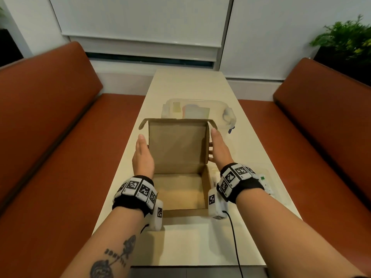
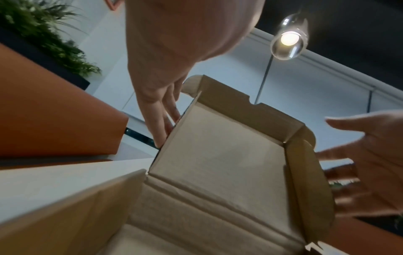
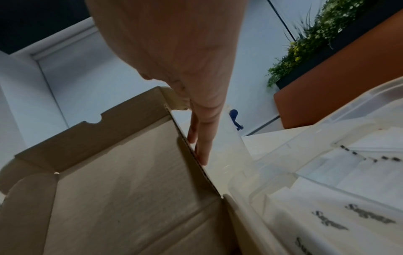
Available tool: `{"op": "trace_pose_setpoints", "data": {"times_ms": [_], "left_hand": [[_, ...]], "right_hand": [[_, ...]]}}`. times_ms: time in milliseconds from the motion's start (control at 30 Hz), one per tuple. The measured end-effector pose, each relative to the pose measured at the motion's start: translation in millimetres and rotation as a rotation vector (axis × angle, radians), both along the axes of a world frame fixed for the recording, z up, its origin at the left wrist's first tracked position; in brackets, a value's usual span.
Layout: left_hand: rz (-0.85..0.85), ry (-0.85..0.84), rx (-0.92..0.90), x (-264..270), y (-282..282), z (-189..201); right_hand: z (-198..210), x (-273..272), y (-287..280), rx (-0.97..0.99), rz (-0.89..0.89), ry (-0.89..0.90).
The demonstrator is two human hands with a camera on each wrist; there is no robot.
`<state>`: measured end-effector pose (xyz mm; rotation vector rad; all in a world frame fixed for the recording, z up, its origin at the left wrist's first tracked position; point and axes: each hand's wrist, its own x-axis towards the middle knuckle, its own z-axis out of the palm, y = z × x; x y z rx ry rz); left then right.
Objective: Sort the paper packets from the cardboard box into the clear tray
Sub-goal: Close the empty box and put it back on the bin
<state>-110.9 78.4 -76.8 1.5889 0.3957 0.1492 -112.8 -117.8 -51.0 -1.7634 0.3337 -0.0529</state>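
The cardboard box (image 1: 180,191) sits open on the table, and its floor shows no packets. Its lid (image 1: 176,145) stands upright. My left hand (image 1: 142,153) lies flat against the lid's left edge with straight fingers (image 2: 161,120). On the other side, my right hand (image 1: 217,149) rests with straight fingers (image 3: 201,141) along the lid's right edge. The clear tray (image 3: 322,138) stands just right of the box, partly under my right wrist. White paper packets (image 3: 368,219) printed "Sugar" lie in it.
A lidded clear container (image 1: 200,109) with a blue clip (image 1: 231,130) stands right behind the box. Orange benches (image 1: 50,117) flank the narrow cream table (image 1: 190,243). A black cable (image 1: 235,247) trails off the front edge. A plant (image 1: 345,39) stands at the far right.
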Motion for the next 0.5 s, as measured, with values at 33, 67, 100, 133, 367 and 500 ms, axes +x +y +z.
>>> {"op": "trace_pose_setpoints", "data": {"times_ms": [33, 67, 100, 133, 367, 500], "left_hand": [[0.002, 0.009, -0.043, 0.8, 2.4, 0.8], [-0.012, 0.015, -0.066, 1.4, 5.2, 2.4], [-0.035, 0.022, -0.080, 1.6, 8.5, 4.0], [-0.056, 0.029, -0.098, 1.9, 11.4, 5.6], [-0.059, 0.031, -0.255, -5.4, 17.3, 15.8], [-0.003, 0.042, -0.285, -8.9, 20.7, 15.8]], "right_hand": [[0.4, -1.6, 0.9, 0.046, -0.014, -0.002], [0.2, -3.1, 1.3, 0.107, -0.032, 0.003], [-0.1, -4.6, 1.7, 0.164, -0.050, 0.012], [-0.3, -5.8, 1.5, 0.210, -0.066, 0.020], [3.7, -7.4, -4.4, 0.317, -0.021, 0.068], [3.9, -8.3, -7.4, 0.382, -0.054, 0.105]]}}
